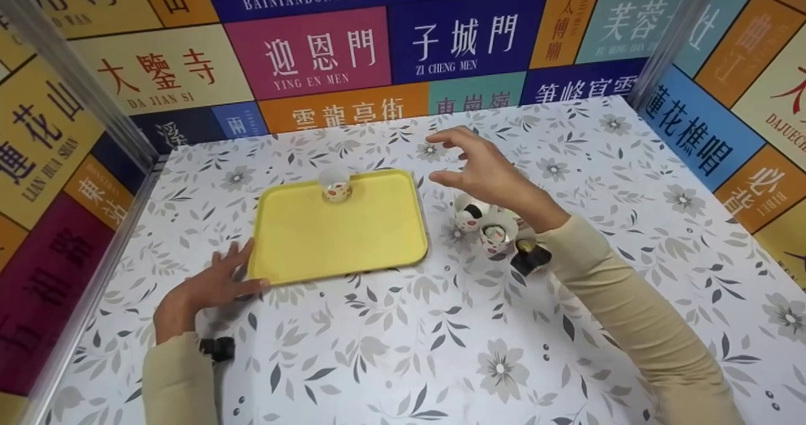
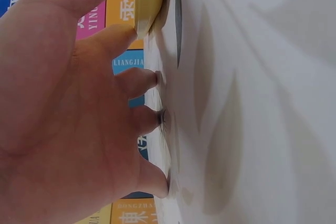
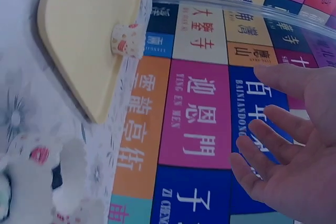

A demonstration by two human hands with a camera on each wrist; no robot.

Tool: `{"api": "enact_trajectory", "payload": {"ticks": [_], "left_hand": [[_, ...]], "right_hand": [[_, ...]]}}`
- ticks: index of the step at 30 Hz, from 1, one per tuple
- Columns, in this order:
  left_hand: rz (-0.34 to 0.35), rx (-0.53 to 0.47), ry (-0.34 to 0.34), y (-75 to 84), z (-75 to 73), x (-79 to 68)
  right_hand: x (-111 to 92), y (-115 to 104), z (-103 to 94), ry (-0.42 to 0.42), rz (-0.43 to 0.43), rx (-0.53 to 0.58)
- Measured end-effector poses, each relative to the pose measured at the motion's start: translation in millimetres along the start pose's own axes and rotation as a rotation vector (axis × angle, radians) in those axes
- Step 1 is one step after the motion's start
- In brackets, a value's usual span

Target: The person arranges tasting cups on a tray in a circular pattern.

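A yellow tray (image 1: 340,236) lies on the table with one patterned paper cup (image 1: 337,189) near its far edge. My left hand (image 1: 217,280) rests at the tray's near left corner, thumb and index finger touching its rim, the other fingertips down on the tablecloth. Up in the air to the right of the tray, my right hand (image 1: 482,167) is empty, with its thumb and fingers spread apart. Below it stand several paper cups holding sushi: one with a black-banded white piece (image 1: 471,212), another with a sushi roll (image 1: 496,233). The right forearm partly hides this group.
A floral tablecloth (image 1: 378,362) covers the table. Panels with large lettering (image 1: 308,53) wall in the back and both sides. A dark wrist camera (image 1: 532,256) hangs under the right sleeve, beside the cups.
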State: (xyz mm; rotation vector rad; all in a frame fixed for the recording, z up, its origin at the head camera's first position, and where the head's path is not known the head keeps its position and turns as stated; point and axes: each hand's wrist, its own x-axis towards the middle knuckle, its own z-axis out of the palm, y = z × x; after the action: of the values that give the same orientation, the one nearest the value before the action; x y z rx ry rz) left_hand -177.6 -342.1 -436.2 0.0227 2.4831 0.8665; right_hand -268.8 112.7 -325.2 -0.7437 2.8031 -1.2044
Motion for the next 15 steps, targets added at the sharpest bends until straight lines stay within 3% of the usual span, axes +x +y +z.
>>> {"api": "enact_trajectory", "payload": {"ticks": [15], "left_hand": [[-0.034,-0.021,0.000,1.3,2.4,0.6]], "right_hand": [[-57.0,39.7,-31.5,-0.055,0.002,-0.001]]}}
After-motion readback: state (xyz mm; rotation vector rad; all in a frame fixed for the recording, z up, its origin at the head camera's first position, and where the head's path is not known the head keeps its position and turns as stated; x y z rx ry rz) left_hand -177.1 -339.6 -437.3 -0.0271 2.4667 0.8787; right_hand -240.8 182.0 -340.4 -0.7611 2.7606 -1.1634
